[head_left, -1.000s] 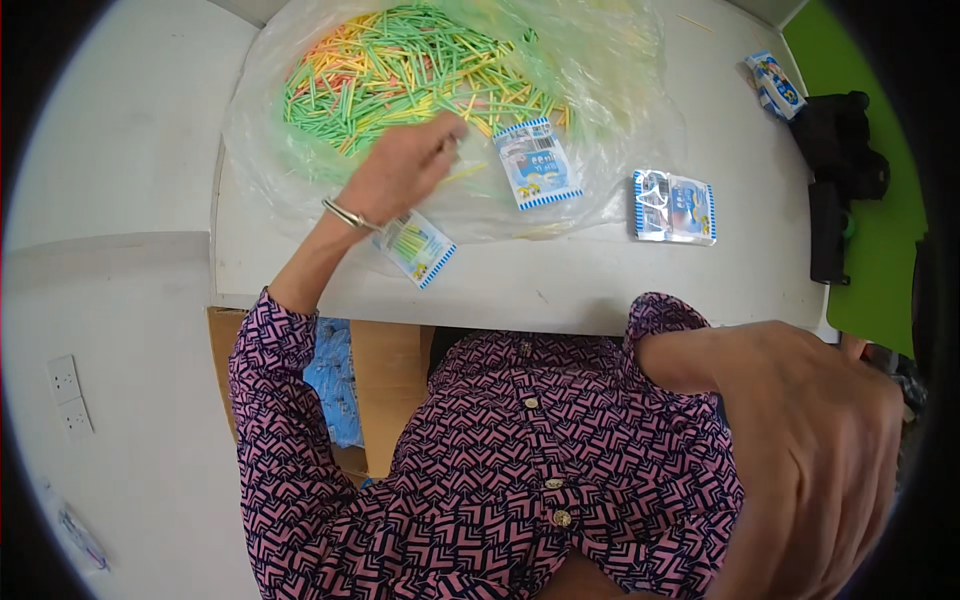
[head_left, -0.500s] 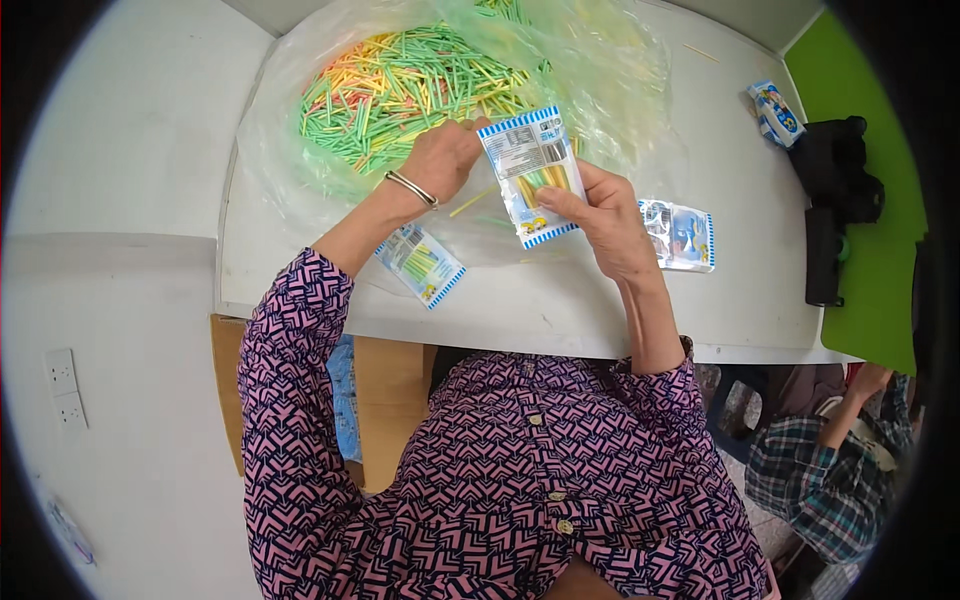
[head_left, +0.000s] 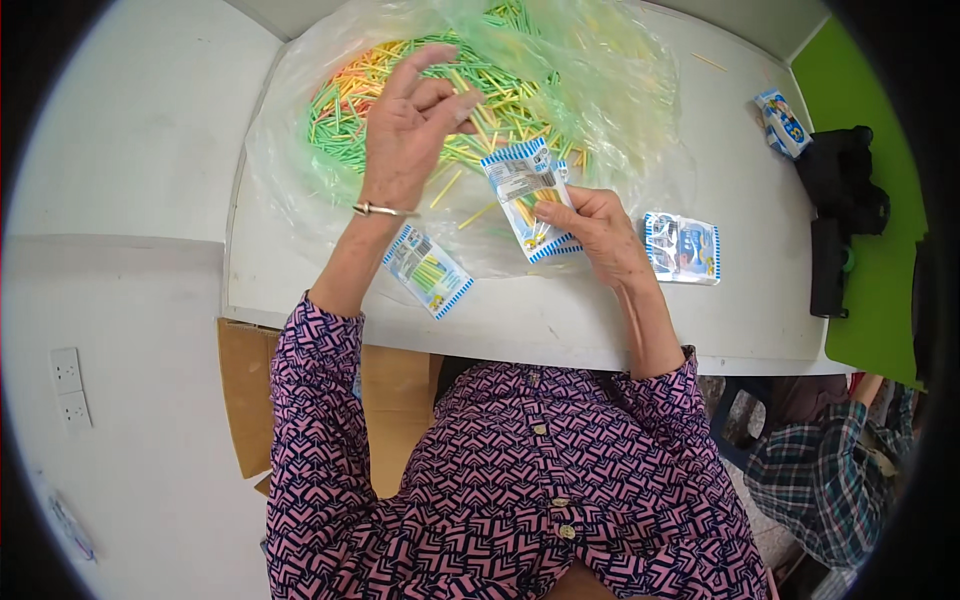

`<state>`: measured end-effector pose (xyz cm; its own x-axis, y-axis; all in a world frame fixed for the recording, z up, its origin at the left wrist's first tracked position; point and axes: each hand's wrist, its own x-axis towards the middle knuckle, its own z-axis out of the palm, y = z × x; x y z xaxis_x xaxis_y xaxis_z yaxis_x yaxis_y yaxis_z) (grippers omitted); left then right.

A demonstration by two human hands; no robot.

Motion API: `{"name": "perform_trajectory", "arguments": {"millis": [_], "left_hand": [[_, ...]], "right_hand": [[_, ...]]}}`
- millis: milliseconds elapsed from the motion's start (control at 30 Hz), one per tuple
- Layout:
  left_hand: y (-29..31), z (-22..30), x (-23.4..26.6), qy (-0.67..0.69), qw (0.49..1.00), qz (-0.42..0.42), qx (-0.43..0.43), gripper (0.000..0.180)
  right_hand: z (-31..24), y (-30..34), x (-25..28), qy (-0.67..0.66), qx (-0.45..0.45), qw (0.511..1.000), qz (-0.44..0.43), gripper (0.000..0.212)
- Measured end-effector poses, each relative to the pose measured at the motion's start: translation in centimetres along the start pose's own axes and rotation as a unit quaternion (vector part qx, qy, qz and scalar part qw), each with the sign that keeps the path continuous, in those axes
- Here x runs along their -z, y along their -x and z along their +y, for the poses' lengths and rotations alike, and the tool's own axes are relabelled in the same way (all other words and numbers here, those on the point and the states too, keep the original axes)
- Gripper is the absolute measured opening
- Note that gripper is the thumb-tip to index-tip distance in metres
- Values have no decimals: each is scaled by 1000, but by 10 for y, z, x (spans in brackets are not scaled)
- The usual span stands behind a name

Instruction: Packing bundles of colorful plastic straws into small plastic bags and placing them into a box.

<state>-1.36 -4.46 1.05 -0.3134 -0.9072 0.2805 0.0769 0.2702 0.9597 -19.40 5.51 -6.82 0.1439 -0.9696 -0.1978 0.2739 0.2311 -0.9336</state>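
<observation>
My right hand (head_left: 605,230) grips a small clear-and-blue packet (head_left: 527,200) with yellow and green sticks inside, its thumb across the front. The edge of a second packet shows behind it. Beyond and to the left, my left hand (head_left: 405,140) hovers over a heap of thin green, yellow and orange candy-like sticks (head_left: 340,135) in a big clear plastic bag (head_left: 275,170). Its thumb and fingertips pinch a yellow stick (head_left: 482,122) that slants down toward the packet's top edge; whether more than one is held I cannot tell. The index finger points up.
Another filled packet (head_left: 428,270) lies near my left forearm. To the right lie blue-and-white packets (head_left: 682,248) and a crumpled packet (head_left: 782,122) beside black equipment (head_left: 840,190) by a green panel (head_left: 870,300). A person in a checked shirt (head_left: 825,480) is at lower right.
My left hand has moved up and left from beside the packet, its fingers now spread upward with a yellow stick showing. The packet in my right hand has shifted slightly down.
</observation>
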Motion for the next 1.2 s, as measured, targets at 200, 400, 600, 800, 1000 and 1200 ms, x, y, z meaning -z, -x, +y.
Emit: {"name": "perform_trajectory", "arguments": {"millis": [200,400,600,800,1000,1200], "left_hand": [[19,3,-10,-1,1000,-8,-16,33],[29,1,-10,-54,998,-33,29,22],[32,-5,-11,-88,995,-40,34,12],[27,6,-4,-134,989,-64,27,12],[25,3,4,-232,958,-170,-6,13],[32,-3,-9,-272,944,-166,-91,24]], "right_hand": [[1,0,-5,-24,-12,999,-27,29],[4,-1,0,-35,-10,998,-46,31],[4,2,-5,-70,9,997,-42,30],[6,1,1,-64,16,996,-64,37],[6,1,-6,-63,36,997,-24,39],[10,0,-9,-71,47,996,-18,37]]}}
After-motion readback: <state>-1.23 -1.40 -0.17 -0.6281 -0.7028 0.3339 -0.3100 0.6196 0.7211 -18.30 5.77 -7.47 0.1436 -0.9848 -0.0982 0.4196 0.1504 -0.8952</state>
